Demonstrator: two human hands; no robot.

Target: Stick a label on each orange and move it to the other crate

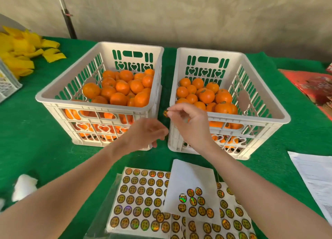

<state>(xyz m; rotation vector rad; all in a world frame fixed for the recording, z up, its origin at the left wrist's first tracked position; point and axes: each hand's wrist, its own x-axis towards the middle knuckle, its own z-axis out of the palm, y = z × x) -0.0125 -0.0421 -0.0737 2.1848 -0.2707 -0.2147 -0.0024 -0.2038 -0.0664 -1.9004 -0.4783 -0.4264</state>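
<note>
Two white slotted crates stand side by side on green cloth. The left crate (53, 93) holds plain oranges (117, 98). In the right crate (269, 102) lie oranges (223, 108) that carry small labels. My right hand (188, 121) hovers in front of the right crate's near left corner and pinches a round gold label (165, 113) at its fingertips. My left hand (146, 133) is in front of the gap between the crates, fingers loosely curled, holding nothing. Sheets of gold labels (142, 199) lie near me, with a partly peeled sheet (194, 190) on top.
Yellow packaging pieces (23, 50) pile at the far left beside another white crate's corner (7, 84). White printed paper (316, 176) lies at the right, red printed material (312, 86) beyond it. A white wad (23, 186) sits near left. A black pole (67, 18) stands behind the table.
</note>
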